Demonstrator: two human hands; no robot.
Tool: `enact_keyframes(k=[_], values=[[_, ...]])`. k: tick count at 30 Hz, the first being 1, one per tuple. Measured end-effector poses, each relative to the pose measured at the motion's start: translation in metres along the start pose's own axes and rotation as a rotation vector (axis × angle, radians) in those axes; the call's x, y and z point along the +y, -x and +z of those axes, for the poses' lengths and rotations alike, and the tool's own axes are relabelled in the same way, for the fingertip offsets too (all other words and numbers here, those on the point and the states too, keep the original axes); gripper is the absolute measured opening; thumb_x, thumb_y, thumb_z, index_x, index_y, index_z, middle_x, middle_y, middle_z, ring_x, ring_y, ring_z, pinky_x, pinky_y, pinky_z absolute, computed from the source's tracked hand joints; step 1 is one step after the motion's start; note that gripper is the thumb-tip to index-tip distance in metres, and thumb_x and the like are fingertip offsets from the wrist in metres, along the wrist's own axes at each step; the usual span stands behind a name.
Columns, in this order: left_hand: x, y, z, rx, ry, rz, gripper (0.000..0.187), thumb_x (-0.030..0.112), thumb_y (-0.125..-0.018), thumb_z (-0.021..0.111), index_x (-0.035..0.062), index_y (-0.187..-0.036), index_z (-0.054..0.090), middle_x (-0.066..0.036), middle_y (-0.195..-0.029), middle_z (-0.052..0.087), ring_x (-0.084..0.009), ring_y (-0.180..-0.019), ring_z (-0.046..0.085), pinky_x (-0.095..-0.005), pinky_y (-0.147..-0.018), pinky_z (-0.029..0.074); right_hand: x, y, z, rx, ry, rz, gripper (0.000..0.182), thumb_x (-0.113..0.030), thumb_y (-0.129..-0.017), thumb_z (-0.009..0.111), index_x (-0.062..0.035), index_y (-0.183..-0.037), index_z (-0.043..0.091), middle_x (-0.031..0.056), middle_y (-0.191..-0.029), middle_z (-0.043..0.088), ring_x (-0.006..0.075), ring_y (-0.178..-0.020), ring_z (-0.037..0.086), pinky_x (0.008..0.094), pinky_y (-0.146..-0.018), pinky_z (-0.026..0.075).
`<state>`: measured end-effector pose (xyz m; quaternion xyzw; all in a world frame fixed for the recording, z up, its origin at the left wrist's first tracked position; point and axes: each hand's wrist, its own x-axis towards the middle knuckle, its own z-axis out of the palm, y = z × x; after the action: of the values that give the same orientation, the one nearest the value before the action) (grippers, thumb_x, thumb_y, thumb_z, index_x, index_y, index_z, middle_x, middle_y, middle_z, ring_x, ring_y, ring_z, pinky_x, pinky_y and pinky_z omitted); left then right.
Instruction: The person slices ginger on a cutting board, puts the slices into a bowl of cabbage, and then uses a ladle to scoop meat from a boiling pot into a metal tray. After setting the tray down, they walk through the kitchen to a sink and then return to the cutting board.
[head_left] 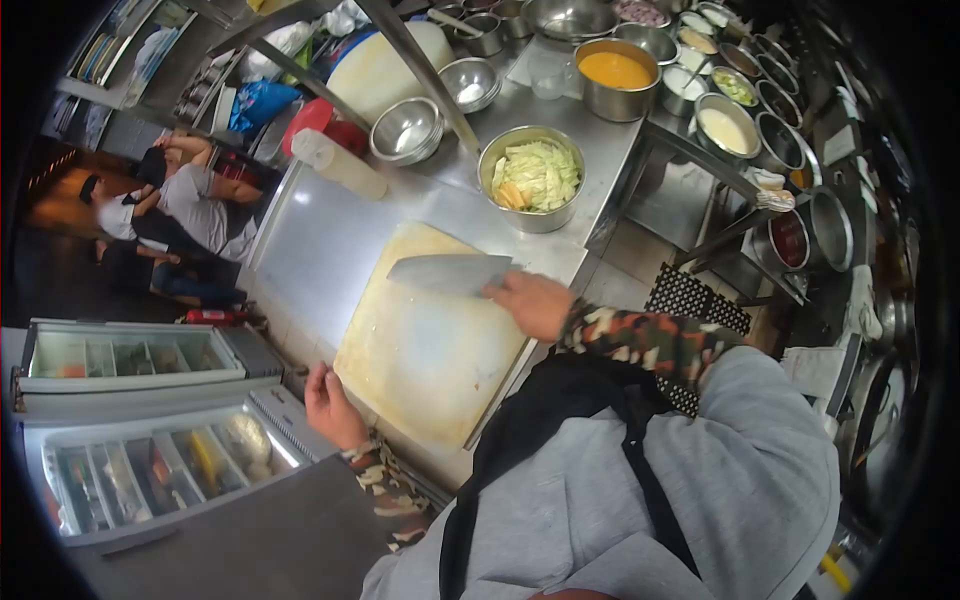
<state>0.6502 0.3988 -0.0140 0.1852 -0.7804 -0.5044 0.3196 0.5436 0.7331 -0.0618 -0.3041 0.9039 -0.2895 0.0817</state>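
Apparently between cuts, the right hand (532, 303) has its grip clamped on the cleaver (448, 273) over the cutting board (425, 355), and slicing would need the left hand (335, 408), its grip unclear beside the board, for steadying.

Commercial kitchen, cleaver (450, 274), food pots (615, 104)

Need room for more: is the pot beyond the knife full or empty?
The pot is nearly full: pale green pieces heap near its rim.

Standing here, I'd call the cutting board (430, 350) matt, scuffed plastic, with a smooth metal cleaver (450, 273) above it, glossy metal counter (310, 240) around it and patterned cloth sleeves (645, 338) beside it.
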Motion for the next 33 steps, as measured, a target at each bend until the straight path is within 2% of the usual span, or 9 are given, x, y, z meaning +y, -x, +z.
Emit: enact_keyframes(k=[5,10,16,21,24,27,30,32,33], values=[[-0.037,0.021,-0.018,-0.175,0.067,-0.106,0.031,0.002,-0.092,0.059,-0.0058,-0.122,0.056,-0.012,-0.107,0.063,-0.016,-0.096,0.059,-0.0275,-0.087,0.047,-0.012,-0.02,0.08,0.151,0.09,0.122,0.027,-0.016,-0.089,0.049,-0.0078,-0.111,0.061,0.0172,-0.095,0.058,0.0329,-0.091,0.061,0.0449,-0.075,0.051],[-0.055,0.021,-0.002,-0.387,0.077,-0.155,0.036,0.006,-0.092,0.059,-0.0044,-0.126,0.054,-0.013,-0.116,0.061,-0.019,-0.105,0.057,-0.0319,-0.093,0.044,-0.033,-0.001,0.07,0.155,0.172,0.229,0.039,-0.015,-0.084,0.057,-0.0058,-0.122,0.057,0.0172,-0.103,0.057,0.0316,-0.097,0.059,0.0416,-0.08,0.05],[-0.046,0.019,0.066,-0.53,-0.193,0.159,0.043,0.009,-0.089,0.059,0.002,-0.13,0.052,-0.012,-0.137,0.05,-0.0261,-0.129,0.044,-0.0409,-0.109,0.031,-0.044,0.145,0.023,0.73,0.134,0.151,0.047,-0.011,-0.071,0.072,-0.0056,-0.115,0.056,0.0174,-0.128,0.049,0.0333,-0.11,0.055,0.0428,-0.092,0.046],[0.011,0.031,0.116,-0.476,-0.062,0.474,0.046,0.008,-0.089,0.058,0.0021,-0.133,0.048,-0.013,-0.138,0.047,-0.0275,-0.13,0.043,-0.0405,-0.107,0.034,-0.021,0.311,0.031,0.752,0.214,0.866,0.052,-0.015,-0.074,0.071,-0.0043,-0.122,0.055,0.0203,-0.134,0.046,0.0369,-0.116,0.053,0.043,-0.098,0.045],[0.05,0.059,0.147,-0.614,0.138,0.432,0.047,0.003,-0.088,0.056,0.0008,-0.134,0.047,-0.014,-0.137,0.048,-0.0267,-0.122,0.049,-0.0394,-0.103,0.038,-0.021,0.398,0.021,0.845,0.048,1.234,0.052,-0.018,-0.079,0.067,-0.002,-0.126,0.052,0.0219,-0.137,0.043,0.0383,-0.117,0.052,0.0414,-0.101,0.043],[0.078,0.106,0.188,-0.916,0.321,0.307,0.049,-0.002,-0.087,0.055,-0.0007,-0.135,0.045,-0.014,-0.135,0.048,-0.0243,-0.111,0.055,-0.0375,-0.098,0.041,-0.009,0.483,-0.006,0.972,0.113,1.435,0.046,-0.02,-0.079,0.066,-0.0015,-0.12,0.057,0.0216,-0.118,0.058,0.038,-0.109,0.057,0.0429,-0.096,0.046],[0.113,0.174,0.235,-1.109,0.348,0.441,0.052,-0.002,-0.089,0.056,0.0011,-0.138,0.042,-0.012,-0.13,0.05,-0.0196,-0.103,0.058,-0.0314,-0.09,0.046,0.02,0.583,-0.069,1.259,0.077,1.554,0.04,-0.026,-0.081,0.066,-0.0014,-0.112,0.06,0.0199,-0.1,0.066,0.0366,-0.095,0.063,0.0408,-0.085,0.05],[0.14,0.221,0.266,-1.237,0.331,0.512,0.052,-0.004,-0.087,0.057,0.0,-0.137,0.043,-0.012,-0.141,0.042,-0.0187,-0.102,0.058,-0.0305,-0.09,0.047,0.079,0.68,-0.103,1.424,0.367,1.507,0.039,-0.028,-0.083,0.065,-0.0025,-0.112,0.061,0.0192,-0.103,0.066,0.0355,-0.097,0.063,0.0424,-0.085,0.049],[0.14,0.238,0.287,-1.315,0.302,0.573,0.051,-0.004,-0.086,0.058,0.0006,-0.135,0.045,-0.011,-0.142,0.042,-0.0186,-0.101,0.058,-0.0302,-0.091,0.047,0.101,0.724,-0.127,1.345,0.638,1.684,0.036,-0.028,-0.084,0.063,-0.0032,-0.111,0.062,0.021,-0.102,0.065,0.037,-0.099,0.062,0.0432,-0.087,0.049]])
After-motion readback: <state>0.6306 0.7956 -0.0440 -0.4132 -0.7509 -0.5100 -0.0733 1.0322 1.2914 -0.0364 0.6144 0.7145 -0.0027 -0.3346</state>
